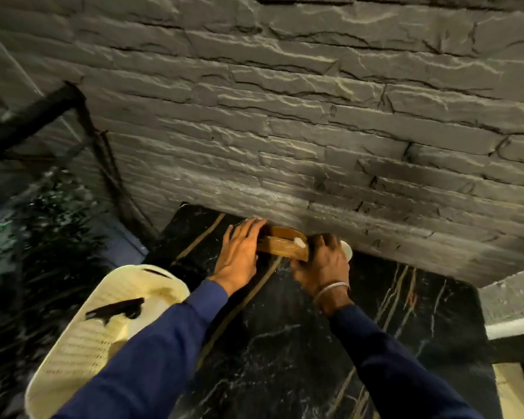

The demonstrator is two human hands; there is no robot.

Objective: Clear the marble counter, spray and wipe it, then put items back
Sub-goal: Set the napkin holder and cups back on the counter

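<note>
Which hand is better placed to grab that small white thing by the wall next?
Right. The right hand sits directly beside the white object; the left hand is at the far end of the wooden piece.

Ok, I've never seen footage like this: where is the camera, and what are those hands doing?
No machine here: a camera worn on a person's head looks down at their two hands, in blue sleeves. The left hand lays straight fingers against one end of a wooden piece; the right hand curls round its other end. This happens at the back of a black marble counter, by a grey stone wall. A small white object peeks out behind the right hand; a cream plastic item stands left.
</note>
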